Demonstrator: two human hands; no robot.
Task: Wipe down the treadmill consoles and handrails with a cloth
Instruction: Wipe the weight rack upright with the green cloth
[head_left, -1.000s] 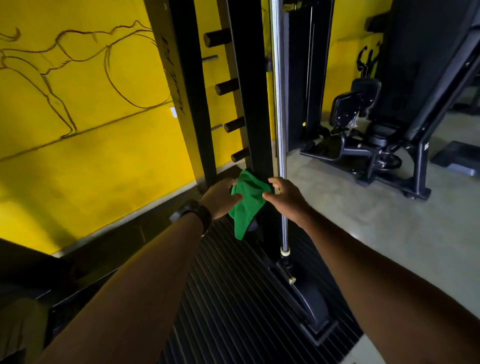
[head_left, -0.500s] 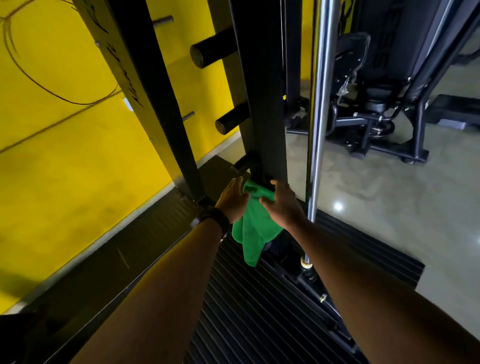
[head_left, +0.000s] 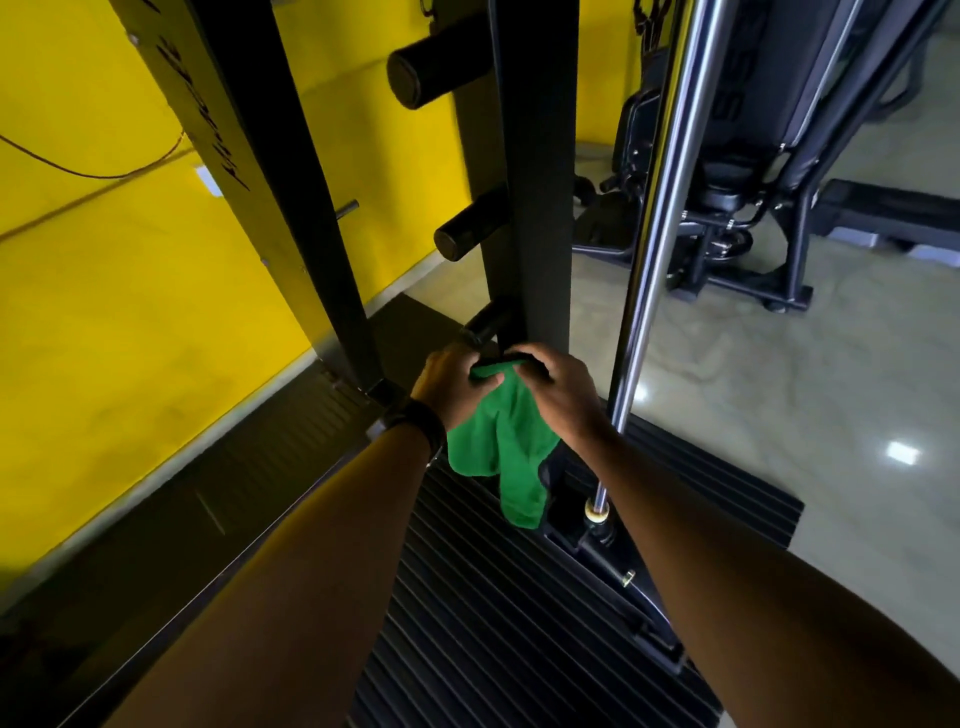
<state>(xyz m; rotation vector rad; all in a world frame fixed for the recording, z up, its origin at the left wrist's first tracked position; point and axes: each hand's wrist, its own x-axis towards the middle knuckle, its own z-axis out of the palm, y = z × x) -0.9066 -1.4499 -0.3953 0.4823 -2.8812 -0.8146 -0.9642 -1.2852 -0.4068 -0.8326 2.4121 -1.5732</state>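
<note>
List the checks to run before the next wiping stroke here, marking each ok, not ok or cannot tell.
1. Grip on the green cloth by left hand and right hand: ok.
2. Cloth pressed against the black upright post: cannot tell, the hands hide the contact.
3. Cloth's hanging tail apart from the chrome guide rod: ok.
4. Surface is a treadmill console or handrail: not ok, it looks like a rack post with storage pegs.
5. Cloth clean enough: cannot tell.

Soft green cloth (head_left: 498, 441); glossy chrome rod (head_left: 654, 234); matt black post (head_left: 540, 208)
</note>
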